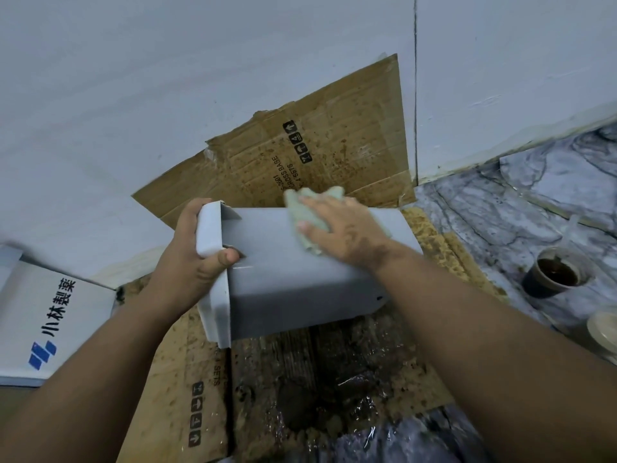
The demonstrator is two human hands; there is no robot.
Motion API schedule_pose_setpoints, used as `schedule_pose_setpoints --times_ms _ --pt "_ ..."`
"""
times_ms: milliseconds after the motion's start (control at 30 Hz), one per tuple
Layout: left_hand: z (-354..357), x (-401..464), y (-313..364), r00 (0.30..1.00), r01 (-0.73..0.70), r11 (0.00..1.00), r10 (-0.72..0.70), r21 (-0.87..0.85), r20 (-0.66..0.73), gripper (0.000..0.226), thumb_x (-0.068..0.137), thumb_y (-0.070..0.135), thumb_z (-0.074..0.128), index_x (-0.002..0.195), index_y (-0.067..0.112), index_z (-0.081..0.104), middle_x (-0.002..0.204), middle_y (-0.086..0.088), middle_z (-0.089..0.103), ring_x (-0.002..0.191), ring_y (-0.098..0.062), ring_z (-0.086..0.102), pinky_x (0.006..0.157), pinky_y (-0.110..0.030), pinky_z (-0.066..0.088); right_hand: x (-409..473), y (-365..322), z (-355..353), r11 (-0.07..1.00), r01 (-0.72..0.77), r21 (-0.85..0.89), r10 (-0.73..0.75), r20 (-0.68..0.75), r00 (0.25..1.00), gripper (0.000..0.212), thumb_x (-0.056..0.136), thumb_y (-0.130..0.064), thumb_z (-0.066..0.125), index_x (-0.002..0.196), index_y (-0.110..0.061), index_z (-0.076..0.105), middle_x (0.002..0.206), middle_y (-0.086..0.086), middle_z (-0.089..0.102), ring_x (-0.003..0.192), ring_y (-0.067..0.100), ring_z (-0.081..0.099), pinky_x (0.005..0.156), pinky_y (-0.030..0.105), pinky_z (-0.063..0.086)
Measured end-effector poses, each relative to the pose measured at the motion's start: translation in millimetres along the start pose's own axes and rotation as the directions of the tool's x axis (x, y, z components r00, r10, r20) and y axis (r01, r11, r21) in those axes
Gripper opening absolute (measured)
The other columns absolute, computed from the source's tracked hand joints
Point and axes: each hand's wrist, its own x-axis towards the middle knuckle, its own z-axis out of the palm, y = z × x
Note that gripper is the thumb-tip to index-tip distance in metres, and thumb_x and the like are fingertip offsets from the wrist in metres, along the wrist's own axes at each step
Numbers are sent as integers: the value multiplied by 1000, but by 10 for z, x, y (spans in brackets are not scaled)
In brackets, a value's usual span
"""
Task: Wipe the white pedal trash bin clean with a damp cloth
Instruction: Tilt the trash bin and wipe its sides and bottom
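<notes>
The white pedal trash bin [287, 282] lies on its side over dirty cardboard, its lid end pointing left. My left hand [190, 248] grips the lid end, fingers behind it and thumb on the bin's upper face. A pale green cloth [307, 208] lies on the bin's upper face near the far edge. My right hand [344, 228] presses flat on the cloth with straight fingers, covering most of it.
Stained cardboard [320, 155] leans against the white wall and more [187, 379] covers the floor, wet and muddy below the bin. A white box with blue print [43, 322] sits at left. A dark cup of brown liquid [554, 272] stands on the marble floor at right.
</notes>
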Motion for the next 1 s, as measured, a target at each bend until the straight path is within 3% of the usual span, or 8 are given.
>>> schedule_pose_setpoints --times_ms 100,233,433,500,567,700,867,1000 --pt "17 16 -6 1000 10 1000 -9 -8 12 77 59 65 62 129 52 33 114 42 39 97 21 47 75 -23 41 -176 565 -156 978 -209 10 209 -64 976 63 96 -68 26 142 -31 45 141 3 56 121 30 51 104 45 39" --pt "41 31 34 1000 0 1000 0 -21 24 82 56 69 65 129 53 32 117 39 39 96 22 48 74 -19 40 -314 573 -144 943 -333 3 331 -96 939 69 93 -66 21 141 -24 47 143 7 54 123 34 49 106 46 33" --pt "-1 48 -14 1000 -11 1000 11 -27 10 92 53 80 68 132 45 36 116 44 41 97 24 49 76 -17 44 -169 -785 55 996 89 -18 -90 -41 995 73 95 -58 30 157 -20 22 165 7 22 147 36 24 121 51 15" --pt "-27 52 -16 1000 -22 999 22 -39 10 91 52 90 65 127 49 36 113 49 42 101 23 49 77 -8 44 -213 -925 116 986 164 -26 -164 -19 986 74 96 -62 30 158 -25 18 167 4 15 150 36 17 122 52 12" --pt "-45 76 -72 1000 3 999 -2 -39 7 91 54 84 68 131 46 37 115 44 44 103 20 49 83 -18 48 -229 -728 107 971 229 -75 -231 -24 973 73 95 -65 30 158 -28 19 167 0 15 150 31 20 123 50 12" --pt "-27 117 -135 997 66 998 -66 -15 -26 87 60 67 63 139 45 35 136 17 41 107 16 46 82 -21 42 -262 80 -54 998 44 -46 -46 -52 998 72 96 -67 25 157 -31 22 164 1 26 150 23 26 123 43 14" --pt "84 161 -58 998 41 999 -42 -16 -56 96 59 74 64 146 46 34 144 17 40 115 -10 48 80 -15 37 -477 779 -133 954 -298 9 298 -39 954 81 88 -76 19 157 -33 22 162 4 29 147 33 28 121 50 19" --pt "129 222 -23 996 49 999 -50 -16 -73 95 59 75 65 145 52 33 148 19 37 124 -12 43 83 -17 36 -363 126 -35 996 -90 -4 90 -80 993 78 93 -69 22 158 -24 21 165 4 23 149 28 24 124 46 10"
